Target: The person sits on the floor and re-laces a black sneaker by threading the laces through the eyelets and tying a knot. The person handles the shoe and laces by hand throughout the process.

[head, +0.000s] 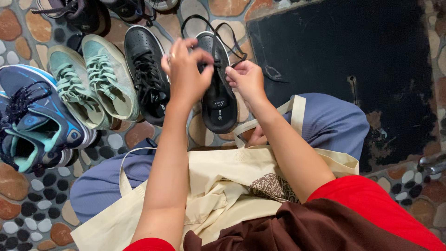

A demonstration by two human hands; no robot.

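Nearest the camera: cream tote bag [218, 195] lying across the lap, over brown cloth and blue trouser legs. Beyond it, both forearms reaching out over the pebbled floor [28, 204].

Black shoe [218, 93] being held sole-down just past the knees, toe pointing away, heel toward the body, beside its mate [146, 74] standing to the left. Left hand [186, 69] curling over the tongue, fingertips pressed together and pinching a black lace [204, 21]. Right hand [247, 80] pinching the other lace end between thumb and forefinger, remaining fingers folded.

Judged light, with a stiff sole and soft, pliable upper; laces thin, limp, likely slipping unless pinched near the eyelets. Best held at heel or mid-sole.

Also lying along the left edge of the floor: pale green pair [90, 79], blue pair [37, 125]. Black mat [344, 60] at upper right.
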